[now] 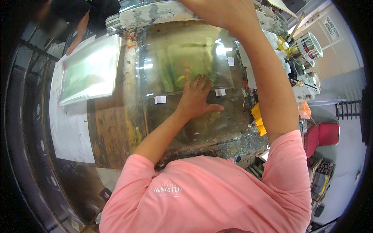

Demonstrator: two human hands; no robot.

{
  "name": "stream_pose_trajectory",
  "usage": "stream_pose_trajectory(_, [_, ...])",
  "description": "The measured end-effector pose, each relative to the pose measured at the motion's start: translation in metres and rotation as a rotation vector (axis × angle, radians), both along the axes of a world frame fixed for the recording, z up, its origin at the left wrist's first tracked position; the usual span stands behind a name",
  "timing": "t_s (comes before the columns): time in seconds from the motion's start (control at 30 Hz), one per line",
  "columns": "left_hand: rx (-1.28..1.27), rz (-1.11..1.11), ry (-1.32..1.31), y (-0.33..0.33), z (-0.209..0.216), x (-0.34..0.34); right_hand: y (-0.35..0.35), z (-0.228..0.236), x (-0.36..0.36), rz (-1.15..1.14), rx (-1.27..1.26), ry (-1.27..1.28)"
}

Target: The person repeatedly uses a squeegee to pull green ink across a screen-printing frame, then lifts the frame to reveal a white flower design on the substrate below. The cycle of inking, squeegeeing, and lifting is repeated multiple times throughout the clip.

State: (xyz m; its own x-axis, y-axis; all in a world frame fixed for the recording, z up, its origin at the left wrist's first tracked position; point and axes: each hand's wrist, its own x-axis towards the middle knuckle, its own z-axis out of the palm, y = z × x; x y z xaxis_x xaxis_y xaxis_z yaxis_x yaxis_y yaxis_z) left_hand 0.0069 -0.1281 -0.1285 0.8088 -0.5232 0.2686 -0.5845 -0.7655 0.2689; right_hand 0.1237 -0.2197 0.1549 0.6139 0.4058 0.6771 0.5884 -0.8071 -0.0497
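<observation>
My left hand (196, 95) lies palm down with its fingers spread on the near part of a glossy clear plastic sheet (186, 50). The sheet rests on a dark, stained work surface (167, 128). Small white tabs (160, 99) sit along the sheet's near edge, and another white tab (230, 61) is at its right. My right arm reaches far forward, bringing my right hand (219, 13) over the paint-marked pale frame bar (155, 16) at the back. Its fingers run out of the picture at the top, so their grip is hidden.
A stack of clear sheets (91, 72) lies at left on white paper (74, 136). Another person's hand (72, 46) is at its far-left edge. Metal cans (307, 48), white bottles (279, 48) and a yellow cloth (258, 118) line the right side, with a red chair (328, 134) beyond.
</observation>
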Motion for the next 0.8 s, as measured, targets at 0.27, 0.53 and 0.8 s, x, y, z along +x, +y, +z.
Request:
stream_pose_trajectory(0.27, [-0.256, -0.052, -0.111, 0.015, 0.011, -0.002, 0.002, -0.004, -0.009, -0.003, 0.003, -0.012])
stream_pose_trajectory(0.53, [-1.301, 0.407, 0.297, 0.144, 0.118, -0.01, -0.009, -0.077, -0.057, -0.047, -0.118, 0.003])
stream_pose_trajectory(0.8, [-0.259, 0.653, 0.205, 0.144, 0.032, -0.058, -0.04, -0.181, -0.101, 0.211, -0.189, 0.675])
